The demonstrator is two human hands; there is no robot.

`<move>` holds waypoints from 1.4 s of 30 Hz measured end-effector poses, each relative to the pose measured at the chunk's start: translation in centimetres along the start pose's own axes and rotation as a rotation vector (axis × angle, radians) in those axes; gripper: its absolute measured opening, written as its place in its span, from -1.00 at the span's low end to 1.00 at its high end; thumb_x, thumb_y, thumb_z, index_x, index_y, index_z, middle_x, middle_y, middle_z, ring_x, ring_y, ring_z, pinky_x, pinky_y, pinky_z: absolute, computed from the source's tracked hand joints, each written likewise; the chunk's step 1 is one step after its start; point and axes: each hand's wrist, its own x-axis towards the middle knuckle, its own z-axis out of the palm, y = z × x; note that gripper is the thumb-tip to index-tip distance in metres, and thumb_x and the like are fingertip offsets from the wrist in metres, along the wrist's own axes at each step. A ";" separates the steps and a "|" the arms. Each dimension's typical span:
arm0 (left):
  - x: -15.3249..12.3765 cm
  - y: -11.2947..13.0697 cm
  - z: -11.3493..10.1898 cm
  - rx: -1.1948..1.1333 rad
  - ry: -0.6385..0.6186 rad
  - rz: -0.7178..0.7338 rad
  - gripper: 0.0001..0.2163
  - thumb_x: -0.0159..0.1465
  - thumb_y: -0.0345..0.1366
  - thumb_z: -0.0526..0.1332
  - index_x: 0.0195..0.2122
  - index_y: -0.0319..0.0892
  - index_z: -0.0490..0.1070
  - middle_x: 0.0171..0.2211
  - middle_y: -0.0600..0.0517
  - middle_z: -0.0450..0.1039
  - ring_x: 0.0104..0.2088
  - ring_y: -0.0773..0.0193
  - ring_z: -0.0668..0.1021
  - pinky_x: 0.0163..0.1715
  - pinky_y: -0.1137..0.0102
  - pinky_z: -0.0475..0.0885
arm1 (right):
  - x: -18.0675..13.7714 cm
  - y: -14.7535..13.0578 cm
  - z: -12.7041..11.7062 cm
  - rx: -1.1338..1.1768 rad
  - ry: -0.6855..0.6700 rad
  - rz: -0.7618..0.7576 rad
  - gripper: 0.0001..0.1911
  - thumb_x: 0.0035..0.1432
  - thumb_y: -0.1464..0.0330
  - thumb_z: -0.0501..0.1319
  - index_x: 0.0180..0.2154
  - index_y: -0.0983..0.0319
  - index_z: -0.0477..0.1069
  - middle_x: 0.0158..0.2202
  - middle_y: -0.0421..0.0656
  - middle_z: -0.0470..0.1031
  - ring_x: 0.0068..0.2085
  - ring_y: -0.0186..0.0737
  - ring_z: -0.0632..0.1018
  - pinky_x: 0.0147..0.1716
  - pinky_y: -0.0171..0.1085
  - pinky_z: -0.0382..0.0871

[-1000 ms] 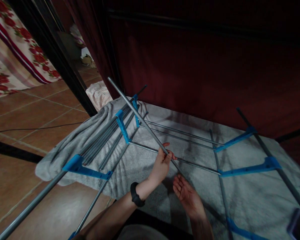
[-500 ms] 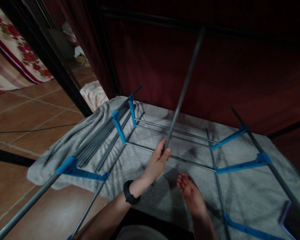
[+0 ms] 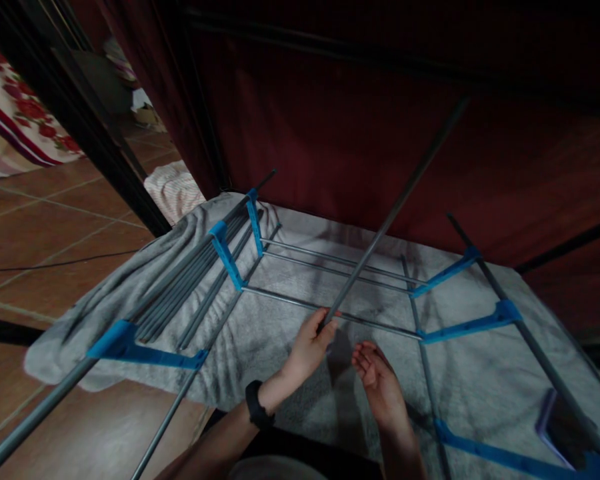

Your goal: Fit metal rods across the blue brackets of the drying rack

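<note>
My left hand [image 3: 307, 347], with a black band on its wrist, is closed around the lower end of a loose grey metal rod [image 3: 390, 213] that slants up and to the right. My right hand [image 3: 375, 377] lies palm up and open just right of it, holding nothing. Both hands hover over a rack frame of grey rods [image 3: 330, 308] joined by blue plastic connectors [image 3: 225, 257], which lies flat on a grey towel [image 3: 480, 373].
A dark red fabric wall [image 3: 355, 133] stands right behind the frame. Brown floor tiles [image 3: 40, 227] spread to the left, with a black doorframe [image 3: 80, 120] and a striped cloth [image 3: 173, 190]. A phone [image 3: 563, 427] lies at the lower right.
My left hand has swung the loose rod from pointing up-left, through nearly upright, to leaning up-right. My right hand stayed open beside it. The view shifted slightly.
</note>
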 end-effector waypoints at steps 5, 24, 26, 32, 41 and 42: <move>-1.1 -2.9 -0.5 0.053 0.055 -0.042 -0.74 0.41 -0.03 0.24 -0.21 -0.12 0.51 -0.32 0.03 0.47 -0.27 0.20 0.49 -0.18 0.33 0.42 | 0.3 -1.1 0.4 -0.011 0.011 -0.079 -0.68 -0.11 0.22 0.60 -0.27 0.11 0.65 -0.23 -0.17 0.68 -0.19 -0.21 0.65 -0.12 -0.23 0.57; -1.1 -3.5 -2.1 0.430 -0.109 0.021 -0.74 0.43 -0.06 0.16 -0.20 -0.08 0.55 -0.28 -0.02 0.65 -0.25 0.10 0.67 -0.22 0.30 0.47 | -0.4 -6.6 8.8 -0.095 -0.058 -0.369 -0.61 0.04 0.08 0.53 -0.12 0.06 0.63 -0.08 -0.13 0.71 -0.01 -0.08 0.66 0.03 -0.05 0.55; -1.1 -3.4 -3.0 0.462 -0.118 0.022 -0.74 0.43 -0.07 0.16 -0.19 -0.08 0.57 -0.27 -0.03 0.68 -0.24 0.09 0.68 -0.21 0.30 0.50 | -0.4 -6.9 9.1 -0.101 -0.070 -0.369 -0.63 0.04 0.09 0.54 -0.14 0.07 0.63 -0.11 -0.14 0.72 -0.05 -0.09 0.67 0.02 -0.04 0.55; -1.1 -3.6 -6.5 0.618 -0.054 0.068 -0.73 0.42 -0.12 0.17 -0.08 -0.08 0.63 -0.11 -0.13 0.73 -0.09 -0.02 0.74 -0.05 0.21 0.57 | 0.4 -7.3 8.9 -0.094 -0.075 -0.362 -0.60 0.02 0.10 0.55 -0.14 0.11 0.63 -0.13 -0.11 0.73 -0.13 -0.11 0.67 -0.02 -0.03 0.56; -0.5 -3.3 -10.9 0.886 -0.025 0.138 -0.69 0.45 -0.15 0.09 -0.05 -0.06 0.63 -0.11 -0.10 0.72 -0.08 0.01 0.73 -0.02 0.23 0.58 | 2.4 -6.2 8.6 -0.066 -0.065 -0.302 -0.60 0.02 0.12 0.57 -0.14 0.13 0.64 -0.18 -0.14 0.72 -0.12 -0.13 0.69 0.03 -0.04 0.58; -0.6 -3.4 -11.5 0.909 -0.017 0.136 -0.69 0.45 -0.14 0.09 -0.06 -0.06 0.63 -0.11 -0.09 0.72 -0.08 0.01 0.73 -0.02 0.24 0.58 | 2.7 -6.1 8.5 -0.061 -0.063 -0.291 -0.61 0.01 0.12 0.57 -0.14 0.13 0.64 -0.18 -0.14 0.72 -0.12 -0.13 0.69 0.02 -0.05 0.59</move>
